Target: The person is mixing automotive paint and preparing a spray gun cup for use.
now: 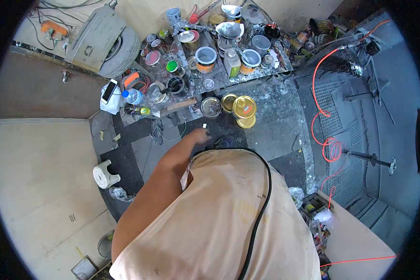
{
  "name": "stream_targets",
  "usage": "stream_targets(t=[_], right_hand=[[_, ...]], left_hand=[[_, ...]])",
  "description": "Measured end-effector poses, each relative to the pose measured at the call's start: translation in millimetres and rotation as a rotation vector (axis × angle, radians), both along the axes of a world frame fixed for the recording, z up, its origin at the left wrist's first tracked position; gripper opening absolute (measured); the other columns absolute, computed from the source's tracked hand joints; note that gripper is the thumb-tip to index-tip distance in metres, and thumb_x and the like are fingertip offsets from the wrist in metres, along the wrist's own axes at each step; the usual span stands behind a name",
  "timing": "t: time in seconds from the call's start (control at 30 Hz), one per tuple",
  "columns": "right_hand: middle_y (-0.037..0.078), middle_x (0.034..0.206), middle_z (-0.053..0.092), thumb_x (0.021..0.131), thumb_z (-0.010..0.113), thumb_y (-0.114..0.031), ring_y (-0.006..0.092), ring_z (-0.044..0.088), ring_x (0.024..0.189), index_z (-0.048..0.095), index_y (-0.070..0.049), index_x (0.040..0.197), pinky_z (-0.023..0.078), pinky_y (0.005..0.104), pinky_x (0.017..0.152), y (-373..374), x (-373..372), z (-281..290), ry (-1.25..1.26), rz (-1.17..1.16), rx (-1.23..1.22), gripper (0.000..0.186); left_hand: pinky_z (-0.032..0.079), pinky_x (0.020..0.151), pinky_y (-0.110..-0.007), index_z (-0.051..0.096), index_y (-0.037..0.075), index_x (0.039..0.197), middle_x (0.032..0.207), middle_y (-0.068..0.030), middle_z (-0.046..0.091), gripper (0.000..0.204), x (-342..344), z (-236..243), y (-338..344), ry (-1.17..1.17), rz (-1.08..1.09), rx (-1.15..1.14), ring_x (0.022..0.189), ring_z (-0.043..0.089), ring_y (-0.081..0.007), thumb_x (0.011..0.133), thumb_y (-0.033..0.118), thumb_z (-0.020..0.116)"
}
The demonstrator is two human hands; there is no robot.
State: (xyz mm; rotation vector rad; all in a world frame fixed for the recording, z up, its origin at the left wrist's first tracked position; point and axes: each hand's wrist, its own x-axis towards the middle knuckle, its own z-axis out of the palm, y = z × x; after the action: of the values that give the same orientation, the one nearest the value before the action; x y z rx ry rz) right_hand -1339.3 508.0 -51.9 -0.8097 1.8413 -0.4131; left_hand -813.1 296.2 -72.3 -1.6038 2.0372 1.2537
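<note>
Beyond the cream cloth shirt (214,196) with one long black cable (253,228) across it, the person's left hand (199,136) reaches over the dark-and-grey chequered floor (268,135); one small white piece (204,126) shows at its fingertips, and I cannot make out whether the grip is pinching it or merely beside it. The right hand does not show. The piece looks light, best taken between fingertip and thumb. Just past it lies one round, silver-rimmed tin or lid (211,107); to its right, three round gold metal tins or lids (244,107) sit close together. They look stiff and smooth, perhaps slippery, and would be best held round the rim; their weight is unclear. Farther on are one flat brown wooden stick (178,106), one clear plastic bottle with a blue cap (134,97) and, toward the front of the paint-spattered surface (218,78), two blue-grey-lined tubs with orange bands (205,67).
</note>
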Motion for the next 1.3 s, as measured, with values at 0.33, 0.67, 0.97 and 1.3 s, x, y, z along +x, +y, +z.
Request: stream_targets(t=[0.33, 0.67, 0.97, 1.3], right_hand=[[0.014, 0.102, 0.071, 0.088, 0.069, -0.026, 0.0216, 0.066, 0.092, 0.065, -0.002, 0.122, 0.051, 0.0302, 0.084, 14.7, 16.9, -30.8, -0.023, 0.052, 0.012, 0.041], [0.012, 0.097, 0.072, 0.089, 0.068, -0.027, 0.0205, 0.065, 0.086, 0.068, -0.001, 0.116, 0.051, 0.031, 0.078, -9.2, 10.2, 33.4, -0.092, 0.088, 0.065, 0.038], [0.011, 0.093, 0.072, 0.089, 0.067, -0.027, 0.0196, 0.064, 0.081, 0.07, 0.0, 0.112, 0.051, 0.0317, 0.073, 28.2, -18.3, 16.3, -0.161, -0.074, 0.088, 0.035], [0.012, 0.093, 0.072, 0.09, 0.066, -0.03, 0.023, 0.065, 0.079, 0.07, 0.003, 0.107, 0.051, 0.0348, 0.073, 77.4, -78.4, -110.0, -0.88, 0.065, -0.224, 0.038]], left_hand=[[0.053, 0.086, -0.044, 0.068, 0.006, 0.114, 0.109, -0.0165, 0.071, 0.043, 20.5, 16.9, -4.6, -0.068, 0.046, -0.031, 0.097, 0.067, -0.0373, 0.086, 0.039, 0.063], [0.053, 0.086, -0.044, 0.07, 0.007, 0.111, 0.108, -0.0151, 0.072, 0.041, 43.7, -10.0, 48.4, -0.04, 0.29, -0.051, 0.096, 0.066, -0.0378, 0.086, 0.039, 0.062], [0.053, 0.084, -0.044, 0.068, 0.007, 0.112, 0.106, -0.0162, 0.071, 0.037, 14.4, -10.8, 108.4, -0.055, 0.191, -0.054, 0.094, 0.066, -0.0386, 0.086, 0.032, 0.061], [0.053, 0.083, -0.045, 0.066, 0.006, 0.115, 0.103, -0.0175, 0.071, 0.033, 31.4, 1.2, 115.9, -0.064, 0.096, -0.078, 0.092, 0.066, -0.0398, 0.086, 0.023, 0.059]])
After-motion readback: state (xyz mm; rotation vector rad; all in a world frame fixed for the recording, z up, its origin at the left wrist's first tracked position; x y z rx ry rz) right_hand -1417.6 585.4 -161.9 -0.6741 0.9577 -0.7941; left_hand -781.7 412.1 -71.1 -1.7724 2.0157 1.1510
